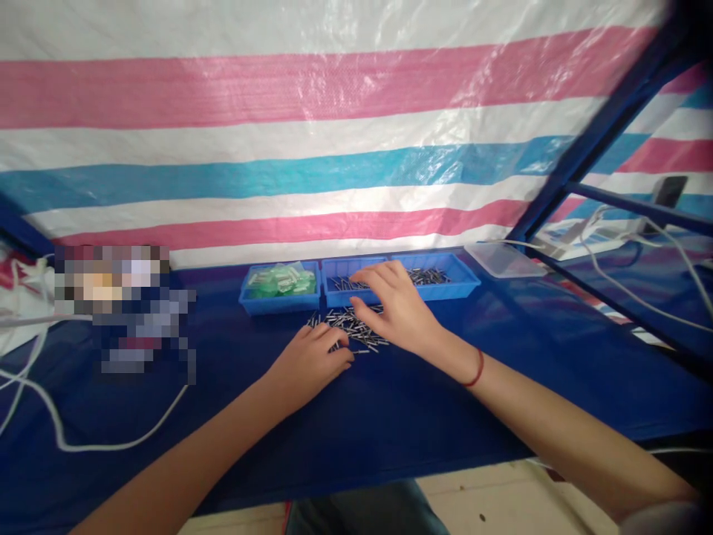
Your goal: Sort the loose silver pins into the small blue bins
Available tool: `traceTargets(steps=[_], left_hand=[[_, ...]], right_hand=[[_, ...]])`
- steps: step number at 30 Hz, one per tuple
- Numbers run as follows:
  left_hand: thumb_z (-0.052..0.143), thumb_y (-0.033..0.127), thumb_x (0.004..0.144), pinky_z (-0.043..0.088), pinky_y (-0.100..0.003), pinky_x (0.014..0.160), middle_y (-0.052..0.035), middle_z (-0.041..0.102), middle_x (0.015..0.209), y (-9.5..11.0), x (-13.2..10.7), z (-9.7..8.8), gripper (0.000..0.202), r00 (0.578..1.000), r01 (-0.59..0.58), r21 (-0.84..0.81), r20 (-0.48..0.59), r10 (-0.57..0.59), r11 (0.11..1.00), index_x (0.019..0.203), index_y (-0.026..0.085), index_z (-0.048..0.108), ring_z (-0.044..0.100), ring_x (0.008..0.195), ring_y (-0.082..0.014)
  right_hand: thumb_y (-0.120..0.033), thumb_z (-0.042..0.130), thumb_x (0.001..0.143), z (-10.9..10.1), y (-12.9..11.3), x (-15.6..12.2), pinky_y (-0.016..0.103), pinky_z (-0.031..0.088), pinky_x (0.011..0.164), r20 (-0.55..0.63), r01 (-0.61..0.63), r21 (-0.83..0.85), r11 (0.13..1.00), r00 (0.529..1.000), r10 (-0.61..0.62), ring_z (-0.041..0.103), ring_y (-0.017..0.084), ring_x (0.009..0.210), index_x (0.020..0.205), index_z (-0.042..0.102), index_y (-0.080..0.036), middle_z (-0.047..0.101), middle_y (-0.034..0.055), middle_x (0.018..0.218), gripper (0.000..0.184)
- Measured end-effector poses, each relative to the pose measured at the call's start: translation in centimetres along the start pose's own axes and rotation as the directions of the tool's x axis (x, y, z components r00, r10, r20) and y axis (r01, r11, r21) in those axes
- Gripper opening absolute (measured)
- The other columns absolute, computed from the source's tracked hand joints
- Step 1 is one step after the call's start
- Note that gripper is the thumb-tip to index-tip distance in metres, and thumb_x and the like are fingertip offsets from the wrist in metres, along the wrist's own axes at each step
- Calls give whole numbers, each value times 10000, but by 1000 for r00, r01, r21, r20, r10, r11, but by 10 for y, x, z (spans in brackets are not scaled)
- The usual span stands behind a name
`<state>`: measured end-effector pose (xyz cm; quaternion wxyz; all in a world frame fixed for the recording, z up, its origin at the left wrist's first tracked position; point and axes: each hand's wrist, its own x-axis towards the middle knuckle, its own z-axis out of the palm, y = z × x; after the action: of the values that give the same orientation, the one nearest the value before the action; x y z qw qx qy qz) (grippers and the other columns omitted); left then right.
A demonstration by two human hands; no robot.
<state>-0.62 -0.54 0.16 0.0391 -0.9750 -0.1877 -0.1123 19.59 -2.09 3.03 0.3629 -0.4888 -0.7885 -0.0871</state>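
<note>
Clothing, dark in colour, shows beneath the near edge of the blue table. Over the tabletop, 2 bare forearms reach forward, the right one with 1 thin red band around its wrist. The left hand is low at the near left side of a loose heap of metal pins, its fingers curled; whether it grasps any, I cannot tell. The right hand hangs over the heap's right side, released, thumb spread away from the fingers. Just behind the heap stand 3 blue bins in a row: the left bin has green packets, while the middle bin and the right bin contain more pins (the right hand hides part of the middle one). Beside the right bin lies a clear plastic lid. Farther back hangs a sheet striped white, pink and blue, with a dark blue post slanting at the right.
</note>
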Motion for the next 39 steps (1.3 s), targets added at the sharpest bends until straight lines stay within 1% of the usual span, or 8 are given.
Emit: traceTargets(steps=[4, 10, 15, 24, 28, 32, 36, 39], left_hand=[[506, 213, 935, 336, -303, 694, -36, 608, 867, 1, 4, 8, 141, 997, -51, 103, -61, 57, 993, 863, 195, 626, 518, 835, -183], [479, 226, 944, 316, -318, 679, -44, 618, 843, 0, 8, -5, 181, 994, -81, 103, -62, 87, 991, 826, 173, 604, 512, 811, -183], [456, 254, 950, 333, -319, 724, -40, 636, 905, -9, 4, -4, 206, 997, 35, -77, -70, -41, 996, 866, 184, 631, 527, 844, -173], [542, 218, 891, 356, -349, 827, -18, 683, 934, -5, 0, 7, 114, 932, 266, -348, -146, -333, 899, 883, 214, 656, 541, 960, -193], [523, 248, 909, 373, -358, 871, -32, 678, 993, -8, -1, 7, 157, 880, 319, -441, -191, -435, 839, 1016, 220, 634, 545, 997, -202], [547, 283, 901, 399, -359, 904, -49, 662, 1034, -9, -3, 7, 296, 860, 270, -550, -231, -455, 790, 1191, 224, 555, 561, 1007, -206], [616, 303, 858, 450, -315, 843, -30, 675, 949, -4, 0, 9, 197, 857, 231, -680, -197, -477, 696, 1032, 210, 619, 604, 915, -186], [621, 287, 848, 472, -279, 773, -16, 679, 886, 3, 3, 8, 121, 833, 242, -759, -157, -530, 605, 928, 198, 634, 623, 836, -163]], right_hand=[[-213, 494, 883, 17, -1, -11, 383, 393, 807, 67, 122, 64, 991, 990, -126, 507, 229, 909, 889, 634, -191, 654, 75, 912, 143], [-202, 496, 872, 19, -3, -36, 339, 368, 708, 241, 181, -3, 984, 955, -175, 484, 193, 751, 767, 608, -177, 591, 54, 727, 156], [-210, 539, 836, 14, -14, -45, 330, 385, 694, 407, 209, -46, 977, 897, -172, 517, 202, 775, 836, 593, -171, 591, 54, 795, 67], [-136, 503, 876, 24, -12, -48, 345, 388, 645, 413, 278, -84, 957, 883, -221, 533, 197, 708, 787, 583, -185, 581, 39, 742, 130], [-150, 458, 908, 23, -8, -47, 357, 420, 688, 351, 179, 7, 984, 921, -170, 551, 210, 750, 862, 583, -182, 597, 65, 793, 138], [-197, 424, 947, 21, -6, -44, 339, 466, 763, 277, -73, 305, 949, 961, -16, 582, 203, 868, 996, 548, -199, 621, 81, 932, 133], [-243, 451, 947, 18, -10, -42, 304, 475, 741, 266, -255, 487, 835, 954, 137, 600, 175, 839, 990, 561, -221, 629, 50, 909, 119], [-274, 468, 942, 18, -14, -44, 299, 474, 729, 268, -306, 536, 787, 946, 185, 603, 173, 828, 957, 578, -221, 640, 46, 899, 123]])
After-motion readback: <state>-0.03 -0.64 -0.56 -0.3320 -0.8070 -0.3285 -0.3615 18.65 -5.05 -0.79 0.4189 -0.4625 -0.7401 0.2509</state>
